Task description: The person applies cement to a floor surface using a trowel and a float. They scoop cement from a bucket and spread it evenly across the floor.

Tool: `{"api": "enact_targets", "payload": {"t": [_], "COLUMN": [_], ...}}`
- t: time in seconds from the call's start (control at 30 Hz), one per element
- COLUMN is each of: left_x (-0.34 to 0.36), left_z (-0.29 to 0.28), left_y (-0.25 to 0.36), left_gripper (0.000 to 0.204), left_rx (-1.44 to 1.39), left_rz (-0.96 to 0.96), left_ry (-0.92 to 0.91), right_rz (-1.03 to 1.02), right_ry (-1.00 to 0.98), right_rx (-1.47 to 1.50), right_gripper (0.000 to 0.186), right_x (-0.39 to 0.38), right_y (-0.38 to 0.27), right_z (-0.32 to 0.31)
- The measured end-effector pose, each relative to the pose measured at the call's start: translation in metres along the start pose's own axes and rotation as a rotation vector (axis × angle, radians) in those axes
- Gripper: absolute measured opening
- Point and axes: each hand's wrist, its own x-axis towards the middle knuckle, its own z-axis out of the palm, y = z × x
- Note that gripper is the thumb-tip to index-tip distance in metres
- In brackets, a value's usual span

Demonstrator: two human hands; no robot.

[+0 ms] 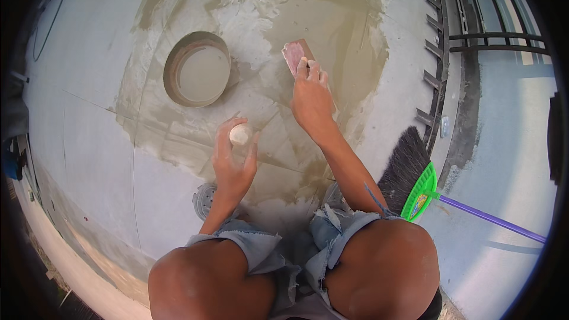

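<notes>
My left hand [232, 160] curls its fingers and thumb around a round whitish lump [240, 135], whose kind I cannot make out, above the wet grey-brown floor patch [284, 124]. Farther forward and to the right, my right hand [312, 96] grips a flat rectangular tool with a smeared pink face [293, 54]. It looks like a plastering float, and my fingers and palm cover much of it. A round, shallow pan [168, 77] with grey, smooth contents stands on the coated floor, ahead and left of my left hand.
A broom with black bristles [403, 163], a green head and a purple pole lies to my right. Beyond it runs a dark metal track [437, 77] with brackets. A grey perforated round object [204, 200] sits beside my left forearm. My bent knees [379, 266] fill the near side.
</notes>
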Motion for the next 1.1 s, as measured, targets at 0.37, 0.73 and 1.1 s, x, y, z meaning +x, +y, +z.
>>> {"api": "enact_targets", "payload": {"t": [0.37,0.73,1.1], "left_x": [-0.015,-0.012,-0.011], "left_z": [0.005,0.008,0.02], "left_y": [-0.012,-0.023,-0.024], "left_gripper": [0.043,0.045,0.049], "left_rx": [-0.298,-0.168,-0.154], "left_rz": [-0.071,0.138,0.137], "left_ry": [0.043,-0.044,-0.025], "right_rz": [0.3,0.647,0.585], "right_ry": [0.155,0.464,0.426], "right_rx": [0.326,0.91,1.001], "right_gripper": [0.059,0.038,0.039], "right_x": [-0.001,-0.115,-0.033], "right_y": [0.068,0.249,0.245], "right_z": [-0.08,-0.045,-0.031]}}
